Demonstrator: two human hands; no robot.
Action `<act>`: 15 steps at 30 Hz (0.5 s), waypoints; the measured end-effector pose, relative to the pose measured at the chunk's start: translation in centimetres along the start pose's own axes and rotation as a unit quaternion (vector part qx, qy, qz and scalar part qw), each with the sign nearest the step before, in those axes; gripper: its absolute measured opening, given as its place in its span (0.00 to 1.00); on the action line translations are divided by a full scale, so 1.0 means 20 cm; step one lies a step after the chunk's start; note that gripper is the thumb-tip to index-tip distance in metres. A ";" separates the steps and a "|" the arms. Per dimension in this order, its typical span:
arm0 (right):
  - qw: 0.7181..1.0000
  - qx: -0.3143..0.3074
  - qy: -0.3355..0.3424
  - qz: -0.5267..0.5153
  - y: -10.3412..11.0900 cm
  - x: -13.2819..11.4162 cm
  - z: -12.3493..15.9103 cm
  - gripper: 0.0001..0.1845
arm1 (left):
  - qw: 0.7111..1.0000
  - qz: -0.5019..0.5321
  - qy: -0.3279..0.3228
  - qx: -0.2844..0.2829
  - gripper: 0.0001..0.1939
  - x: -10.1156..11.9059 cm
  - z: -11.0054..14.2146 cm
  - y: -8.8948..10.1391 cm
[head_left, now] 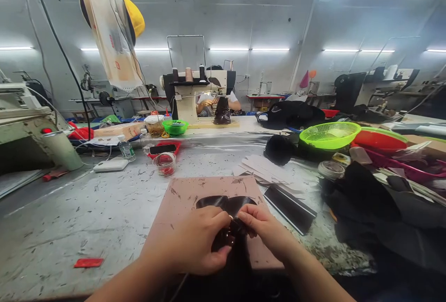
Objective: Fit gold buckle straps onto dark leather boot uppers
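Observation:
A dark brown, glossy piece that looks like leather (211,201) lies partly on a pinkish board (174,209) in front of me. My left hand (198,239) is closed around its near part, thumb below and index finger above. Shiny glints show between thumb and index finger; whether they come from a metal part or the gloss, I cannot tell. My right hand (263,227) pinches the same piece just to the right, fingertips close to the left ones. The fingers hide much of the held part, and its lower end drops into shadow at the table's front edge.
Right of the board lie a dark strip with white edges (291,209), pale sheets (268,174) and black material (365,209). Green baskets (329,135) stand behind. A clear tub (164,164) and red scrap (88,263) are left. Someone sits behind the sewing machine (190,95).

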State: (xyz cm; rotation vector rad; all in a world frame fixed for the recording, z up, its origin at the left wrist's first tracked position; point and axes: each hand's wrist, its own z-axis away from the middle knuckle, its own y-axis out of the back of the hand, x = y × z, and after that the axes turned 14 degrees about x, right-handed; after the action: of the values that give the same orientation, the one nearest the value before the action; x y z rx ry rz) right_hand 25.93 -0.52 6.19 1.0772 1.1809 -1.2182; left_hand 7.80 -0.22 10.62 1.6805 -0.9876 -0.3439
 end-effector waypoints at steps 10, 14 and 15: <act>0.998 0.003 0.001 0.069 -0.02 -0.02 0.01 0.09 | 0.992 -0.114 -0.049 0.027 0.11 0.04 0.08 -0.09; 0.993 0.013 0.034 0.112 -0.02 -0.01 0.02 0.05 | 0.996 -0.079 -0.003 0.037 0.10 0.02 0.10 -0.10; 0.992 0.012 0.032 0.122 -0.01 -0.01 0.02 0.05 | 0.997 -0.067 0.008 0.046 0.09 0.02 0.11 -0.10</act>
State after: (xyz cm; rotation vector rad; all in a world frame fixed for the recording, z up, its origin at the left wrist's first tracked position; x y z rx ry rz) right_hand 25.73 -0.93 6.53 1.2478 1.0502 -1.0172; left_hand 7.43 -1.80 8.18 1.8351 -0.8922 -0.3773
